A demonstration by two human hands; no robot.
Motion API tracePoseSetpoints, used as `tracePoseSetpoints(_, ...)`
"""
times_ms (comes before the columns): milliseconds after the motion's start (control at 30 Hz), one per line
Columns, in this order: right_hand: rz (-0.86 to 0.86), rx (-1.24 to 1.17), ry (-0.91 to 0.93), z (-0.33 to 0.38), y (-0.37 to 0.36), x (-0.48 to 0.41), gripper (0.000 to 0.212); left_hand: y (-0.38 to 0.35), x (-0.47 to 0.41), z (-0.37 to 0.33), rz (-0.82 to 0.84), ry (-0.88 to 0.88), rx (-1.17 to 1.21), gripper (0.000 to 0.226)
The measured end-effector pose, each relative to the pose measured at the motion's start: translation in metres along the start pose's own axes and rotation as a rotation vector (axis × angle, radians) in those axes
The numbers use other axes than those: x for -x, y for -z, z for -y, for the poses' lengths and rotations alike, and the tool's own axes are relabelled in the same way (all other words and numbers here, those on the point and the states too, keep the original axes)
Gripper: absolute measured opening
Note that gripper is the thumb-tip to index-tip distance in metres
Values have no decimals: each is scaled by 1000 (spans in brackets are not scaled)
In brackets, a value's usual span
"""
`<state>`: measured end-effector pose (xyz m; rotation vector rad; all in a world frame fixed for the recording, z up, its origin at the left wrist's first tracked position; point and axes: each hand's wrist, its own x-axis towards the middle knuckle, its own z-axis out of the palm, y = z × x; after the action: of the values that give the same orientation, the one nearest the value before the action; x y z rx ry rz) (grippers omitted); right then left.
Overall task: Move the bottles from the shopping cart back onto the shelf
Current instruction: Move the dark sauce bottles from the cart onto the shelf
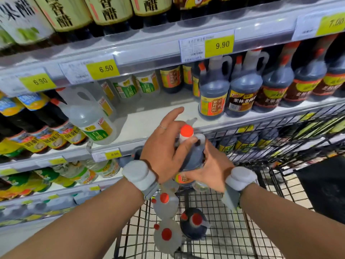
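A dark vinegar bottle (pixel 193 156) with an orange cap is held up above the shopping cart (pixel 233 230), just in front of the middle shelf (pixel 149 124). My left hand (pixel 164 146) wraps its neck and shoulder from the left, the index finger stretched toward the shelf. My right hand (pixel 211 169) cups its lower body from the right. Below, inside the cart, stand two clear bottles (pixel 165 202) (pixel 167 236) and one dark bottle (pixel 194 223), all with orange caps.
The middle shelf has a bare gap between a clear handled jug (pixel 89 114) on the left and dark handled bottles (pixel 213 94) on the right. Price tags line the shelf edges. The cart's wire wall (pixel 280 131) stands against the shelf at right.
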<state>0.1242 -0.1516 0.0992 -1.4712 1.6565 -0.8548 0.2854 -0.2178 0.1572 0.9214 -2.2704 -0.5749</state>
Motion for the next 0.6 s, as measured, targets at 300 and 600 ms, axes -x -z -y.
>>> tracePoseSetpoints(300, -47, -309, -12, 9, 9, -14, 56, 14, 1, 13, 60, 331, 414, 112)
tracePoseSetpoints(600, -112, -443, 16, 23, 21, -31, 58, 5, 15, 31, 143, 407, 501, 110)
